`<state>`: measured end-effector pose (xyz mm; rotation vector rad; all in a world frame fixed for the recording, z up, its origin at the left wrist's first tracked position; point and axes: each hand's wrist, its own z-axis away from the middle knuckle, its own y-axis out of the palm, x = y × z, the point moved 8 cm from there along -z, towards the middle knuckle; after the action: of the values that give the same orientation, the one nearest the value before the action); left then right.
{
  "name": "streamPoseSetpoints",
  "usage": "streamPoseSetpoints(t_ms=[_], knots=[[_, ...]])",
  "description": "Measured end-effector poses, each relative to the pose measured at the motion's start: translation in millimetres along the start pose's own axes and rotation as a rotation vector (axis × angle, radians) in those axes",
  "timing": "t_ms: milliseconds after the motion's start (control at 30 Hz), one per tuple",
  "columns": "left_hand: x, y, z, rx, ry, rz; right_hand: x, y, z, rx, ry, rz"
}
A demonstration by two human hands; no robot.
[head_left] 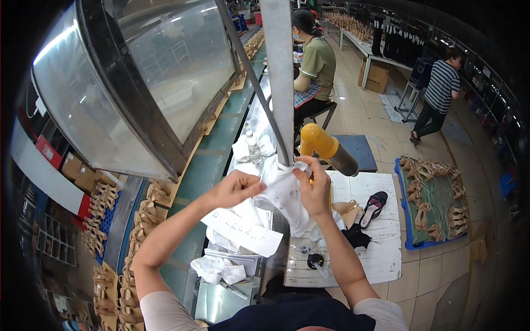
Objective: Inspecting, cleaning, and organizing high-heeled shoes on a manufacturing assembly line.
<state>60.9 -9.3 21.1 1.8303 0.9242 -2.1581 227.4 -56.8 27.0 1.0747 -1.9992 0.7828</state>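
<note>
A white cloth [284,193] with grey stains hangs stretched between my two hands in front of the metal post. My left hand [240,187] is closed, with thumb and fingers pinching the cloth's left edge. My right hand [314,187] grips its upper right edge. Beneath the cloth, a paper sheet [243,231] with writing lies over more white cloths [218,268]. On the white-topped table to the right are a black sandal [374,209], a black cloth [357,237] and a small round black container [315,261]. A clear bottle [253,148] stands beyond my hands.
A grey post [279,71] rises just ahead, beside a yellow heat gun [320,143]. The green conveyor [215,149] runs along my left under a clear-panelled hood [176,66]. Tan shoes [138,254] line its near side. A blue pallet [408,220] holds shoes. Two people [317,60] are farther off.
</note>
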Motion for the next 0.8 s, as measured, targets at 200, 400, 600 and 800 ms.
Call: streamPoseSetpoints(t_ms=[200,400,600,800], knots=[[-37,45,25,-0.186,0.212,-0.320,-2,-2,-9,0.005,-0.039,0.049],[-27,92,-18,-0.468,0.372,-0.255,-4,13,-11,0.033,-0.147,0.252],[5,76,-5,-0.709,0.264,-0.490,-64,-3,40,0.243,0.271,-0.083],[2,87,-8,-0.590,0.191,-0.371,-92,-8,47,0.083,0.214,-0.038]])
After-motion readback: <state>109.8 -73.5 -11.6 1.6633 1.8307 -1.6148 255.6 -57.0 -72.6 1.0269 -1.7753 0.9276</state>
